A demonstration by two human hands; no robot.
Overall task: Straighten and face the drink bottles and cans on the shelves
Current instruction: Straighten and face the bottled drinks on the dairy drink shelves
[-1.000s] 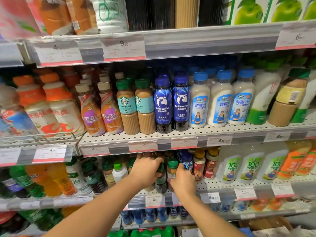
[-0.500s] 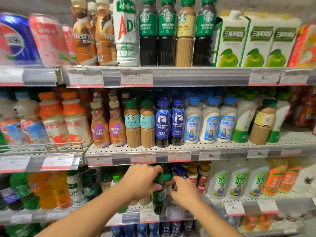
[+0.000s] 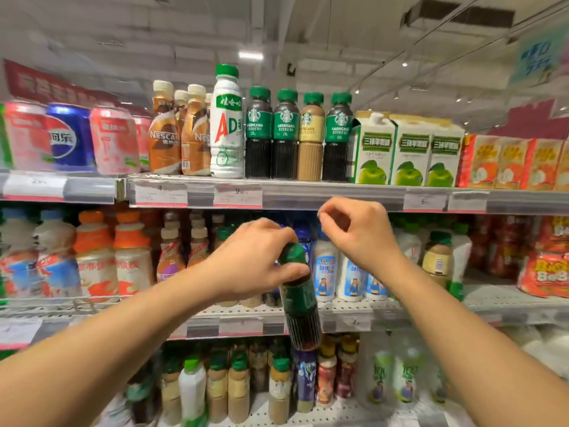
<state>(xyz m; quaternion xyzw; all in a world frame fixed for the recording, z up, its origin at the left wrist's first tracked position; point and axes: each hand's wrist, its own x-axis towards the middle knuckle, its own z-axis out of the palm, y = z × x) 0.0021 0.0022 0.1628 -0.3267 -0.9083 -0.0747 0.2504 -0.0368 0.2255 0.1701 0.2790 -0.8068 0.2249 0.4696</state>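
The dark coffee bottle (image 3: 300, 298) hangs in the air, tipped a little, in front of the middle shelf (image 3: 338, 312). The left hand (image 3: 252, 257) pinches its neck under the green cap. It looks full, so heavy and slippery; holding the ribbed body seems safer. The right hand (image 3: 358, 234) is curled, holding nothing. Far up, four bottles (image 3: 298, 134) like it stand in a row.

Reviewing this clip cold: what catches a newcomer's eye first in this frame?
The two bare arms reaching up mid-frame: the left hand grips a dark green-capped bottle by its neck, off the shelves and tilted, while the right hand hangs beside it with fingers curled, holding nothing. Behind, on the top shelf, stands a neat row of green-capped Starbucks bottles beside apple cartons.
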